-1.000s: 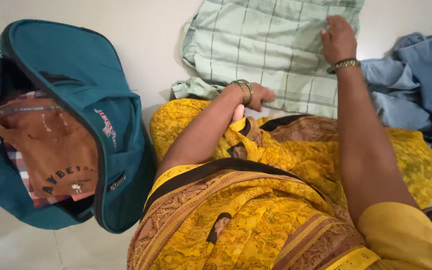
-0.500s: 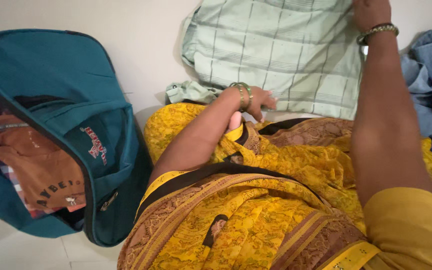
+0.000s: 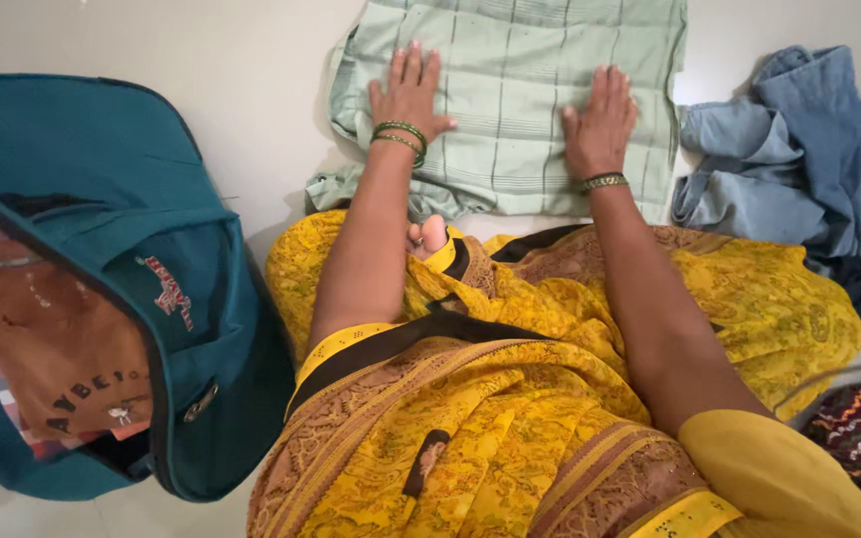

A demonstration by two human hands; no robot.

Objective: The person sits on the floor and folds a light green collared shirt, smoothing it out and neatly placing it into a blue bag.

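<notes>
My left hand [image 3: 408,100] and right hand [image 3: 598,125] lie flat and open on the green checked shirt [image 3: 510,90] on the floor, holding nothing. I think the fold may slip if I press unevenly. The blue clothes [image 3: 799,159] lie near at right, the teal bag [image 3: 122,259] at left.

Just one view here, a head cam worn by the person, pointing steeply down over their own lap and out along both arms. It sits pretty close: the forearms fill the middle of the frame, and the left hand [image 3: 409,100] and right hand [image 3: 600,125] land near the top edge. Left of the hands the frame takes in a teal bag [image 3: 102,229] on the floor [image 3: 251,90]; right of them, a blue garment pile [image 3: 799,159]. No second view to overlap with.
</notes>
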